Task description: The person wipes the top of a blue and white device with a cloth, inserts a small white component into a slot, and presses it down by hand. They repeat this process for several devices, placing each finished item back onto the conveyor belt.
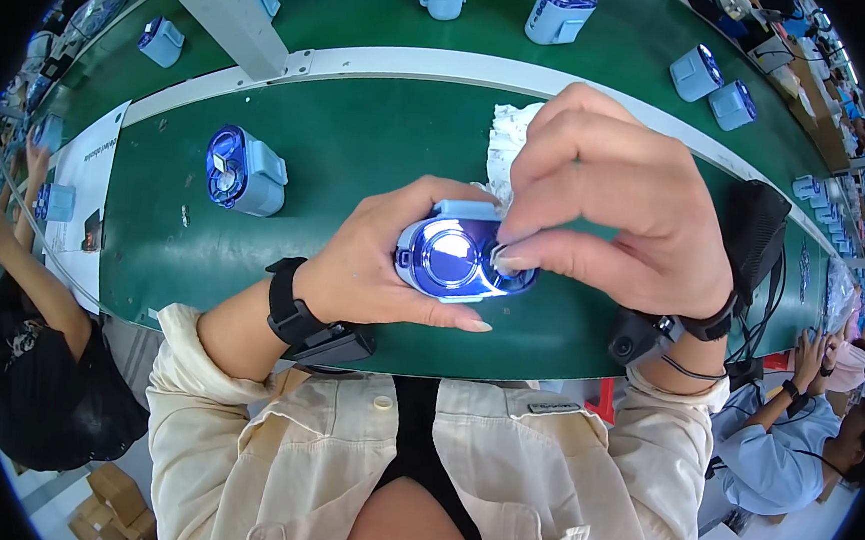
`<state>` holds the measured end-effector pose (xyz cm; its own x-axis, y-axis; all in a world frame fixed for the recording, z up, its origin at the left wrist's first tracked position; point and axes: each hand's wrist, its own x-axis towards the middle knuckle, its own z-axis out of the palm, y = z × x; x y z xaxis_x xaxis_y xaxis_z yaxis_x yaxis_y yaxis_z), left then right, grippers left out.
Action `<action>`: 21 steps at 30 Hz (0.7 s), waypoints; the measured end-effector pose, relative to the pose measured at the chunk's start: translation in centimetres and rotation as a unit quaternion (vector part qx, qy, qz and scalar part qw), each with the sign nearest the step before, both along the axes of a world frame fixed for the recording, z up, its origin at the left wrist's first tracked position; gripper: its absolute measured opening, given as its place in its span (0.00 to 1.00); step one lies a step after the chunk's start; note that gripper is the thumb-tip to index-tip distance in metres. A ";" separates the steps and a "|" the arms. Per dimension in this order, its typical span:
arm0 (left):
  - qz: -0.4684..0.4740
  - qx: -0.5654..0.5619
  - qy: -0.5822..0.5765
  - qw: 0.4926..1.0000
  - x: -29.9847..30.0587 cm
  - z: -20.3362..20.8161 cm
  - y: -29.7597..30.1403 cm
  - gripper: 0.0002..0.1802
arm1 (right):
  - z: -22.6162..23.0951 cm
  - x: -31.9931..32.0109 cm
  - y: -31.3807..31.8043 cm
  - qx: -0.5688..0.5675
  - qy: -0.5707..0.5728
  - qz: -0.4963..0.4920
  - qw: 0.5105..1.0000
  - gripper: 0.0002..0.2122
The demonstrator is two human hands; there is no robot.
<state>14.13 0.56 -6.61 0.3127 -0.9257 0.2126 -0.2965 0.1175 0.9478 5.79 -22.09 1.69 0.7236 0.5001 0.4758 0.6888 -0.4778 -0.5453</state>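
Note:
My left hand (364,250) is wrapped round the left side of a light blue oval container (450,257) with a shiny dark blue top. This top faces up and carries a round ring and a glare of light. From the right, my right hand (617,208) comes over the container's right end, thumb and forefinger pinched together against the top. A small pale bit shows at those fingertips, too hidden to name. Behind the container lies a crumpled white tissue (508,145), partly covered by my right hand. A similar container (246,172) stands on the green table (352,124) to the left.
A white metal rail (397,62) crosses behind, joined by a post (215,9). Beyond it stand several more blue containers (561,15). A black cabled device (756,232) sits beside my right wrist. Other people work at left (54,374) and right (791,446). A paper sheet (87,196) lies left.

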 end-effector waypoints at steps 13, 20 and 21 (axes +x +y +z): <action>0.227 -0.107 -0.126 0.960 -1.1 -2.3 -0.6 0.44 | -4.5 -0.4 4.8 0.270 0.054 -0.259 0.926 0.04; 0.254 -0.097 -0.171 0.947 -1.1 -2.4 -0.7 0.44 | -5.8 0.0 5.7 0.234 -0.046 -0.278 0.930 0.04; 0.257 -0.097 -0.180 0.945 -1.0 -2.4 -0.7 0.44 | -5.8 0.0 5.7 0.235 -0.046 -0.278 0.930 0.04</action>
<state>13.17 -0.14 -8.99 0.5853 -0.6050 0.5399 -0.6600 0.0314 0.7506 5.83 -16.40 -4.12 0.7541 -0.2174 0.6197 0.4603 -0.4981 -0.7349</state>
